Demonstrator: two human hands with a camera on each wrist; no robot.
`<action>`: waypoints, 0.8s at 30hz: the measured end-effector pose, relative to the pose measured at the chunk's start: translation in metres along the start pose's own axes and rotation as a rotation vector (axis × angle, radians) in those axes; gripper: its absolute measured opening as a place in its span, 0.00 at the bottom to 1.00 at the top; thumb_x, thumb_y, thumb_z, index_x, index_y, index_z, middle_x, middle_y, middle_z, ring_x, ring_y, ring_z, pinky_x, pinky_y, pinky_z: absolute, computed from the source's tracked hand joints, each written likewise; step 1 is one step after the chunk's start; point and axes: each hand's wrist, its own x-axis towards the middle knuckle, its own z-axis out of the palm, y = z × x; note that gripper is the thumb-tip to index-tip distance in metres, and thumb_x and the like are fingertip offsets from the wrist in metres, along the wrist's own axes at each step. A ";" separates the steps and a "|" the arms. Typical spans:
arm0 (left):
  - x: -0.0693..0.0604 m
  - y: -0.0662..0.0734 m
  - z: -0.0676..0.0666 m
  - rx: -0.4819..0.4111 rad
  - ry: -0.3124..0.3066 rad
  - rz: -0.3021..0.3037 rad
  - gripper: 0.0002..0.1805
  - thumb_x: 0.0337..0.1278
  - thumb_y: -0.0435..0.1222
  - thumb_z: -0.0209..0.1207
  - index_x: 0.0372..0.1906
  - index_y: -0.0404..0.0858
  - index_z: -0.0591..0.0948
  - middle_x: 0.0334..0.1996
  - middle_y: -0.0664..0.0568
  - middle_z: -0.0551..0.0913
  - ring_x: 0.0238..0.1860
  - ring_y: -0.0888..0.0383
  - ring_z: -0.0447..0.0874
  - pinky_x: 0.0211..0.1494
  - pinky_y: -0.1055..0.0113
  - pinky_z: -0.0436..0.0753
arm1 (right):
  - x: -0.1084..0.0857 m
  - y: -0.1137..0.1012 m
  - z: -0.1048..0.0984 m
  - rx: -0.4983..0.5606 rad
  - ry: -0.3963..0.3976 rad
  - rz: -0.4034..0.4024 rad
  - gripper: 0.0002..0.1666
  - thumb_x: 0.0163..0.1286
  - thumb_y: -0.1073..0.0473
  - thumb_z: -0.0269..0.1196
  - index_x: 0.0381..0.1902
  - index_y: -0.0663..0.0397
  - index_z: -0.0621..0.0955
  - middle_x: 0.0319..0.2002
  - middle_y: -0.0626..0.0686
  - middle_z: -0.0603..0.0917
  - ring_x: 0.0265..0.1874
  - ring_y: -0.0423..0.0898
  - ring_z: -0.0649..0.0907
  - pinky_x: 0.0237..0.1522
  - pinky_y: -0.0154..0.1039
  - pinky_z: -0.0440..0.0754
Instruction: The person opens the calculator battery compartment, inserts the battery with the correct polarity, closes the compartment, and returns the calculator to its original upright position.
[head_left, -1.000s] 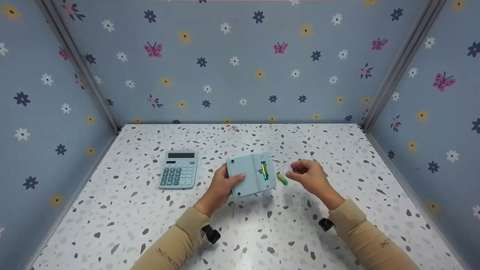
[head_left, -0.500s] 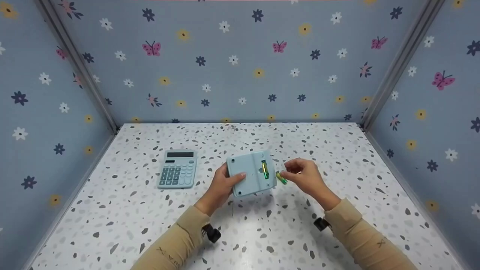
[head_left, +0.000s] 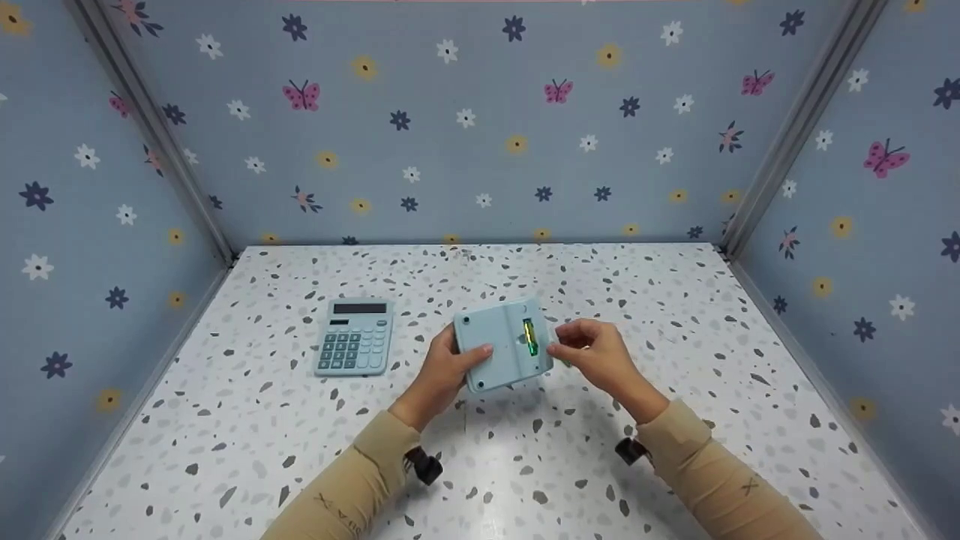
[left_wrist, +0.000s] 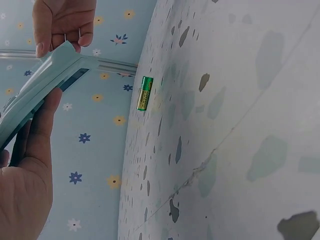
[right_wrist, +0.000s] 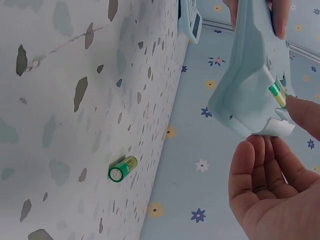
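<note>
My left hand [head_left: 442, 371] grips a light-blue calculator [head_left: 491, 349] with its back turned up, thumb across the back. A green and gold battery [head_left: 530, 337] lies in the calculator's uncovered slot. At the slot's edge, my right hand [head_left: 600, 356] pinches a small light-blue battery cover [right_wrist: 280, 127] between thumb and fingertips. In the head view the hand mostly hides this cover. A loose green and gold battery [right_wrist: 123, 169] lies on the table below the hands; the left wrist view shows the same loose battery [left_wrist: 144, 93].
A second light-blue calculator [head_left: 354, 337] lies face up on the speckled table [head_left: 247, 420], left of the hands. Flower-patterned walls [head_left: 480, 150] enclose the table at the back and both sides.
My right hand has moved left, from beyond the loose battery to the calculator's edge, and now covers most of that battery in the head view. The left hand stays about still.
</note>
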 end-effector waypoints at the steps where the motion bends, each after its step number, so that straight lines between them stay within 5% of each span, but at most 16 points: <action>1: 0.000 0.000 0.000 0.001 0.001 0.000 0.34 0.74 0.30 0.64 0.79 0.34 0.65 0.71 0.36 0.78 0.64 0.50 0.85 0.68 0.53 0.89 | 0.000 0.000 0.001 0.005 -0.004 -0.001 0.15 0.70 0.63 0.75 0.52 0.63 0.89 0.47 0.58 0.90 0.43 0.48 0.85 0.43 0.32 0.86; 24: 0.001 -0.005 0.003 0.062 0.011 0.016 0.37 0.75 0.32 0.64 0.82 0.35 0.63 0.75 0.35 0.75 0.73 0.42 0.78 0.74 0.47 0.84 | 0.003 -0.010 0.016 0.057 -0.021 -0.053 0.13 0.68 0.65 0.75 0.49 0.63 0.89 0.45 0.58 0.90 0.42 0.46 0.85 0.42 0.32 0.86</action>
